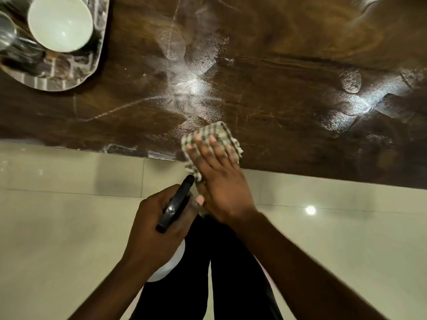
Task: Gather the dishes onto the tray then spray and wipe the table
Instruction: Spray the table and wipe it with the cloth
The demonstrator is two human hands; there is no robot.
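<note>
Checked cloth (217, 132) beneath flat right hand (219, 181)

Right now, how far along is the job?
Done: bowl and glass sit on the tray; spray patches show on the table. In hand: right hand presses the checked cloth at the near edge, left hand grips the spray bottle. Left: wiping those patches.

the person wears plain black trousers (231, 273), seen at 6 o'clock as two dark legs with a thin gap running between them. the left forearm (111, 287) at 7 o'clock and the right forearm (312, 269) at 5 o'clock are bare to the frame's edge. the left hand (159, 222) and right hand (221, 181) are bare too; the fingers (213, 146) show short, trimmed nails.
</note>
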